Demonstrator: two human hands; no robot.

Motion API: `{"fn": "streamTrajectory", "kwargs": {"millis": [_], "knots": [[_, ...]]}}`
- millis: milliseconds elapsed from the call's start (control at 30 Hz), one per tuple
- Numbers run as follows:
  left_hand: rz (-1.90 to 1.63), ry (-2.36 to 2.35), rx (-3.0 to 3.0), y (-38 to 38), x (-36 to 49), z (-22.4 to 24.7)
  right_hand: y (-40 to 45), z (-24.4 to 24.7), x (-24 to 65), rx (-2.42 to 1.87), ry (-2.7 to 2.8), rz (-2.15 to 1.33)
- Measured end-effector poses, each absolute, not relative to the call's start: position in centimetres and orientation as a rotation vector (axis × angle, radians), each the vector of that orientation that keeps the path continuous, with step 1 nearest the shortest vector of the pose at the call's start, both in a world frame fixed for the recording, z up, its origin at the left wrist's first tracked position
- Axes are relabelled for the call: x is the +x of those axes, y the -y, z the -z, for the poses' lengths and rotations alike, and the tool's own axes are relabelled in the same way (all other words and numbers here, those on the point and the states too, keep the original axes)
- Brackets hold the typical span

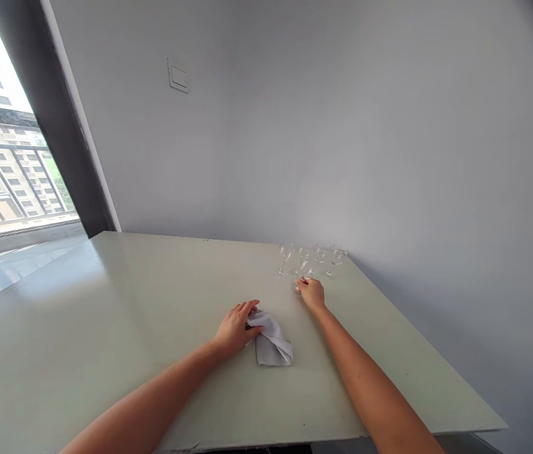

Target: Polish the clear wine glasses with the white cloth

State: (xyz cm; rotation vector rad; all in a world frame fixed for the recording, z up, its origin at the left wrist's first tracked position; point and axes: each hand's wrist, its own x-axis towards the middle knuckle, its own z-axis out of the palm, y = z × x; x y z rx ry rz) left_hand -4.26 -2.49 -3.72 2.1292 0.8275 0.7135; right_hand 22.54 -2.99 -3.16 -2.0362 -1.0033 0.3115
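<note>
A light grey cloth (273, 340) lies bunched on the table, its loose end spread toward the right. My left hand (236, 325) is closed on the cloth's upper left corner, with the thumb over it. Farther off, my right hand (311, 292) pinches a clear stemmed glass (298, 289) by its stem; the round foot shows just left of the fingers. Right behind that hand, several more clear stemmed glasses (287, 252) stand in a cluster by the table's far right corner. Their outlines overlap, so single glasses are hard to separate.
The pale, glossy table (128, 328) meets a grey wall (389, 157) at the back. Its right edge slants toward me. A light switch (178, 77) is on the wall, and a dark-framed opening (53, 113) with a balcony railing (11, 180) lies at left.
</note>
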Motion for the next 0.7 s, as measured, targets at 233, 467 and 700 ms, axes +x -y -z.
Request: {"fn": "streamTrajectory", "kwargs": {"millis": [233,467,700], "knots": [[-0.645,-0.872,2.281,2.6,-4.3,3.7,0.6,3.5,20.9,-2.039,1.04,-0.352],[-0.662,-0.866,2.312,2.5,-4.2,4.0,-1.7,3.7,18.1,-1.978,1.157,-0.367],[-0.685,-0.846,2.355,2.7,-4.2,4.0,-5.4,4.0,16.2,-1.968,1.182,-0.462]]}}
